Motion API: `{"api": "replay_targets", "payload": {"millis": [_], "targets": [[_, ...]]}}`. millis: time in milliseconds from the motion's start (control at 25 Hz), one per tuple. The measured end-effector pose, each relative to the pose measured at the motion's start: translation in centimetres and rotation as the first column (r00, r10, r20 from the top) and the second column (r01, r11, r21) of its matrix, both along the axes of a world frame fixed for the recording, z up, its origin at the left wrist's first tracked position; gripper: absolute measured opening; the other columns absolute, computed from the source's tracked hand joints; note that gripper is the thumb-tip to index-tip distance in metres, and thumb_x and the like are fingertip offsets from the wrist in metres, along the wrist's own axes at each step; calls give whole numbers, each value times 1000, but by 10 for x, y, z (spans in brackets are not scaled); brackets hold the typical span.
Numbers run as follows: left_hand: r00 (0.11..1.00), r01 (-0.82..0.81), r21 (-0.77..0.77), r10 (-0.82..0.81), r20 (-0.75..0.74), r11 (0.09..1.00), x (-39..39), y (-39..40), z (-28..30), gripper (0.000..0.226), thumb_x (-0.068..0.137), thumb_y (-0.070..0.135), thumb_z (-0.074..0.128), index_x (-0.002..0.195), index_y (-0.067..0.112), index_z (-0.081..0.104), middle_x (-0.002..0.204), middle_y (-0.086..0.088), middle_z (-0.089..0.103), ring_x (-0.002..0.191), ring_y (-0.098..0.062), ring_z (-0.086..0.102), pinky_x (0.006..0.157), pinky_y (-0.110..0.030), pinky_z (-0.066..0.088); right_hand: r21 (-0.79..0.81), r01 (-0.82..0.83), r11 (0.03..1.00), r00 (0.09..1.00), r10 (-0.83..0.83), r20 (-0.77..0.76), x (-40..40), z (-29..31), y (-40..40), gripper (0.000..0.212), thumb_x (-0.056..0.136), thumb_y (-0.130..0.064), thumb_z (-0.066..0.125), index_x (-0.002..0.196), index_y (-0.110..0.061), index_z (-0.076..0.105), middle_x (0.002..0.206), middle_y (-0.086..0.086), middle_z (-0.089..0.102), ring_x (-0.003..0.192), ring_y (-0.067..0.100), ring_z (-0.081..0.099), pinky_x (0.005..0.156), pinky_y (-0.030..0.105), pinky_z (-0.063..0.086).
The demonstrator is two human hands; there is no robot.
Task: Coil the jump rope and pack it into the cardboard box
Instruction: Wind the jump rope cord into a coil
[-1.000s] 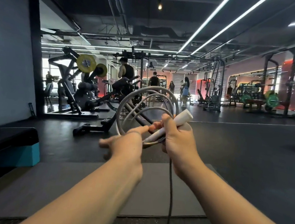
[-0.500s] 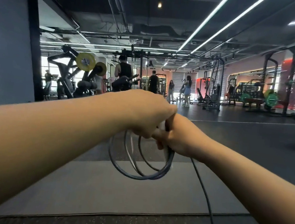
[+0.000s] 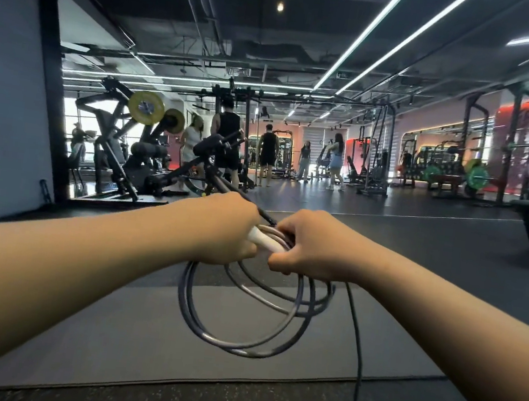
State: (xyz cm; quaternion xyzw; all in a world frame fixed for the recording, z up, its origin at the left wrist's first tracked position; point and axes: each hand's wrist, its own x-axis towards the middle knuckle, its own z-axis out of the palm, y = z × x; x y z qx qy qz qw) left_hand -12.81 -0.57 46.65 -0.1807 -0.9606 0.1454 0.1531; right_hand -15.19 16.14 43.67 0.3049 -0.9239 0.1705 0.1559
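Several loops of jump rope (image 3: pixel 241 324) now hang at 6 o'clock, no longer upright; left grip (image 3: pixel 223 228) and right grip (image 3: pixel 311 242) curled tight round handle (image 3: pixel 264 242) and bundle; tail uncoiled.

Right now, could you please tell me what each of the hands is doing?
Left hand: grips the white handle.
Right hand: grips the coiled rope.

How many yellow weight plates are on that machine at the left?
2: a larger yellow plate high on the machine, a smaller one just right of it. Others may be hidden behind.
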Motion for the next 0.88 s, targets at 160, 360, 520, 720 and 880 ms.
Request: {"api": "replay_targets", "payload": {"millis": [160,360,520,720,880], "targets": [[974,-104,34,109,-196,994,14,-2,-4,13,88,30,58,97,21,61,84,1,59,77,-21,59,58,-29,37,91,18,996,999,-16,-29,-1,-6,-6,27,90,-35,62,83,-10,68,73,13,71,63,31,63,62,45,55],[992,104,11,-103,-71,995,2,11,-13,23,91,18,58,113,23,55,103,0,67,96,-22,66,68,-34,46,142,-30,989,993,45,-107,2,-5,-13,25,92,-34,65,76,-19,53,64,-6,49,67,24,49,57,34,37],[920,164,223,-230,316,961,8,2,-16,9,99,26,56,104,24,49,87,10,74,67,4,60,62,-18,46,162,-89,983,993,100,-61,3,-9,2,25,85,-36,70,82,-11,72,67,11,64,58,20,49,54,35,39],[992,86,-202,-65,105,976,19,4,-9,15,102,39,43,92,28,45,82,12,49,76,-19,44,66,-31,35,111,-123,986,987,109,121,8,4,18,47,91,-61,59,83,-16,73,72,3,70,58,3,52,59,25,38],[997,14,-327,-38,-69,945,19,-18,-15,17,101,42,37,98,25,40,80,4,47,73,-23,47,60,-33,38,61,-78,995,992,71,101,-3,17,32,51,89,-60,65,71,-13,73,59,1,64,42,4,52,47,15,42]]}}
